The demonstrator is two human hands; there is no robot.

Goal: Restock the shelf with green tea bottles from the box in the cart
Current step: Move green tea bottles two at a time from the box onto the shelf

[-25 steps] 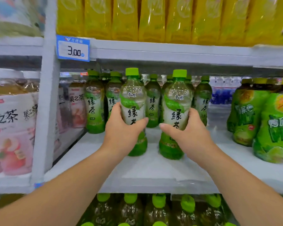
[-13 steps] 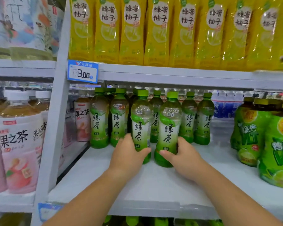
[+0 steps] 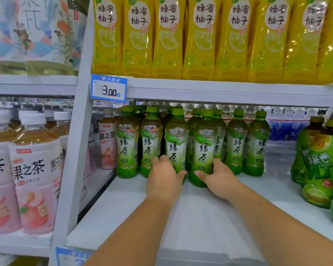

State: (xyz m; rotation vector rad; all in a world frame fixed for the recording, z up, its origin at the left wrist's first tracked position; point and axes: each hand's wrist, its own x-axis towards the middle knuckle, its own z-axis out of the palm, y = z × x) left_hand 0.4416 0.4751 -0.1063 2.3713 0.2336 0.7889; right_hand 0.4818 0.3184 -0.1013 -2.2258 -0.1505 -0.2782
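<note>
Head camera, nearest first: the white shelf (image 3: 200, 217) lay under my wrists. My left hand (image 3: 164, 175) curled round the base of one green tea bottle (image 3: 176, 143), which rose at 12 o'clock from my fingers (image 3: 156, 160). My right hand (image 3: 218, 177) gripped the foot of a second bottle (image 3: 205, 146), standing at its 11 o'clock. Both bottles stood upright, side by side. Farther back at 12 o'clock stood the row of green tea bottles (image 3: 236, 143), with yellow bottles (image 3: 200, 35) above.
</note>
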